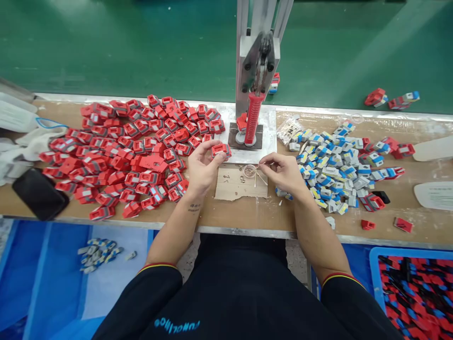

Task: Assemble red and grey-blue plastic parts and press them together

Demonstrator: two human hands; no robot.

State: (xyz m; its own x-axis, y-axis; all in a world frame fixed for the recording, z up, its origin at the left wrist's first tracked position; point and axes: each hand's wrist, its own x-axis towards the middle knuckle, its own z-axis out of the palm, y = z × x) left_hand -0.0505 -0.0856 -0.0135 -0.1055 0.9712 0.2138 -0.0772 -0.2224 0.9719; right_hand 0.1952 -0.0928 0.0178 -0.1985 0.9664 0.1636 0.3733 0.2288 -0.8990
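Observation:
Between the fingers and thumb of my left hand [203, 167] is a red plastic toy vehicle shell [221, 150], its hollow side showing. My right hand [281, 171] pinches a thin cotton swab [255, 168] over a small round dish [249, 171]. More thin sticks lie beside the dish on a stained piece of cardboard [240, 191]. Just beyond my hands stands a lever press with a red ribbed handle [253, 120]. A red part [242, 123] sits at its base plate, partly hidden by the handle.
Red shells [134, 151] are heaped on the left; white, blue and yellow parts [329, 165] are piled right, near a bundle of cotton swabs [289, 128]. A black phone [40, 193] lies far left. A green surface [123, 52] runs behind. Blue bins [375, 274] stand below the table.

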